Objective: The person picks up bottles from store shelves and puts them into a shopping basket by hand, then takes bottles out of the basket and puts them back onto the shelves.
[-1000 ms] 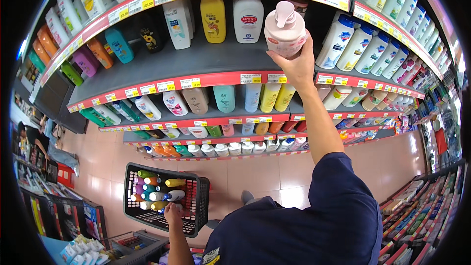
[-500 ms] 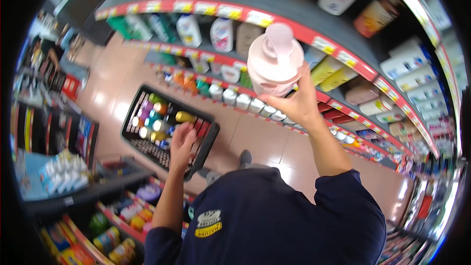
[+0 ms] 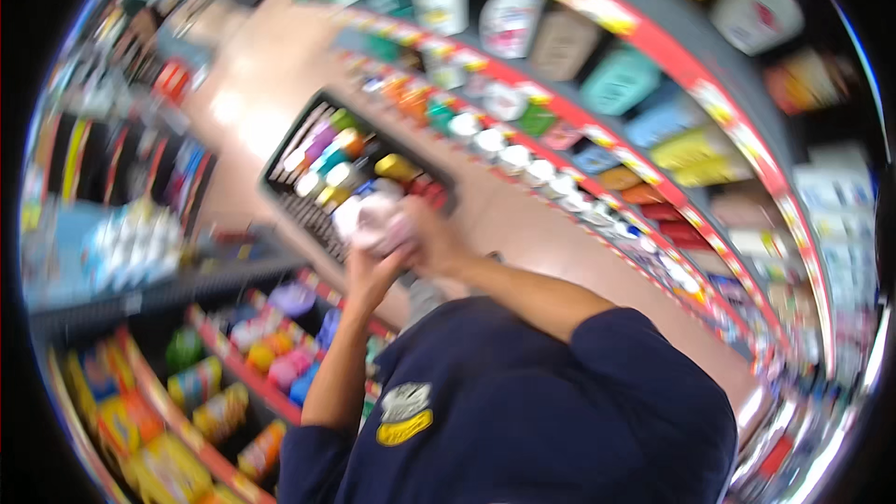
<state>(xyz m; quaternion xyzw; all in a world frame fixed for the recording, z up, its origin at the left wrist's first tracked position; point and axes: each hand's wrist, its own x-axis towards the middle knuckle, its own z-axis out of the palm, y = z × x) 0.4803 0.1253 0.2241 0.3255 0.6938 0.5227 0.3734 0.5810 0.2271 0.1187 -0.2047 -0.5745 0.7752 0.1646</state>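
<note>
A pale pink pump bottle (image 3: 371, 220) is held between my two hands, over the near side of a black shopping basket (image 3: 386, 132). My left hand (image 3: 375, 273) is closed around its lower near side. From the right, my right hand (image 3: 431, 238) grips the same bottle, with fingers partly hidden and blurred. Several bottles lie in the basket behind it, among them a yellow bottle (image 3: 396, 166) and an orange one (image 3: 350, 141). A red item (image 3: 427, 190) lies at the basket's right end.
A long curved shelf unit with red price strips (image 3: 653, 42) runs along the right, full of bottles. To the lower left, another shelf (image 3: 210, 336) carries colourful bottles and packs. A stack of white packs (image 3: 140, 243) sits on it. Tiled floor (image 3: 247, 103) lies between.
My right hand has brought the pink bottle down and left from the shelf to above the basket. My left hand has come onto the bottle. The view has shifted.
</note>
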